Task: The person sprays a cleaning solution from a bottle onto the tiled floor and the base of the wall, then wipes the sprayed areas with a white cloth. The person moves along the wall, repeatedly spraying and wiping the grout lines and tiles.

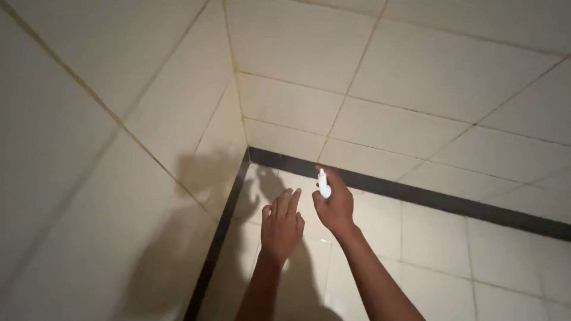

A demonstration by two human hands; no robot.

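1. Bottle (pixel 323 183), small and white, is sitting upright in the right hand (pixel 336 207), whose fingers are clamping round it just in front of the dark band (pixel 416 196).
2. Left hand (pixel 281 224) is hovering just beside the right, holding nothing, its fingers stretching out loosely towards the corner (pixel 247 148).
3. Both hands are working close to where two walls are meeting; the left wall (pixel 89 154) is closing in on that side, while open room is lying to the right.
4. Cream tiles (pixel 380 128) with thin grout lines are covering every surface, and the hands' shadow (pixel 208 172) is falling across the corner in dim light.
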